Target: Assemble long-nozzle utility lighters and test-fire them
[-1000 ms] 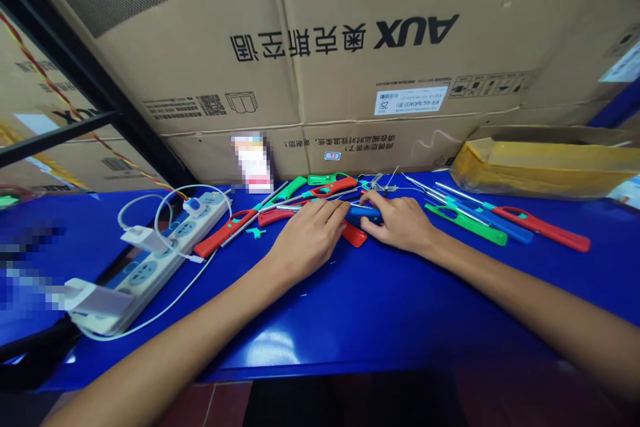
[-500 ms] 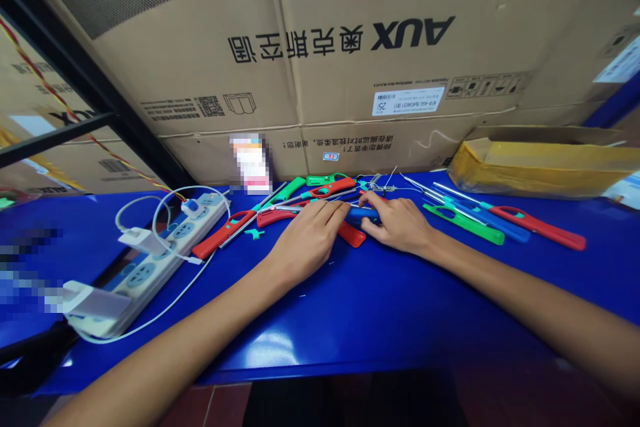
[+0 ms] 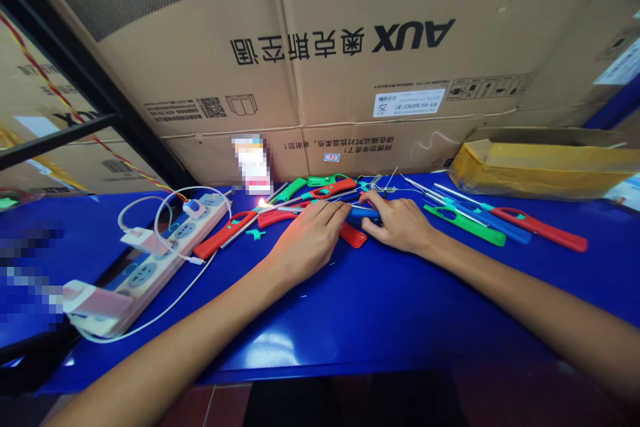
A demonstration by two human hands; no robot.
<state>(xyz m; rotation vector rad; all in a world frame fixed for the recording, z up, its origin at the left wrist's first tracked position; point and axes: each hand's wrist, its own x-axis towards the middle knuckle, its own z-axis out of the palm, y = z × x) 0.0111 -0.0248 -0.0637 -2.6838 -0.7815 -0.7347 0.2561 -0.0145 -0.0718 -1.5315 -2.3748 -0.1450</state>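
Observation:
A blue long-nosed lighter (image 3: 363, 213) lies between my two hands, its metal tube pointing left. A small flame (image 3: 263, 203) burns at the left, at the end of a metal tube. My left hand (image 3: 310, 233) is closed over the front of the blue lighter, hiding much of it. Around its handle curl the fingers of my right hand (image 3: 400, 222). Under and beside my left hand are a red lighter handle (image 3: 353, 236) and another red lighter (image 3: 277, 216). Farther left rests an orange-red lighter (image 3: 225, 235), near a loose teal trigger piece (image 3: 256, 234).
Green, blue and red lighters (image 3: 543, 227) lie right of my hands. A taped yellow-brown carton (image 3: 540, 170) stands behind them. At left is a white power strip (image 3: 150, 267) with cables. A phone (image 3: 253, 165) leans against the large cardboard box (image 3: 320, 93).
A flame has appeared at the left end of a metal tube, casting an orange glow on nearby things. Both hands stay almost where they were on the blue lighter.

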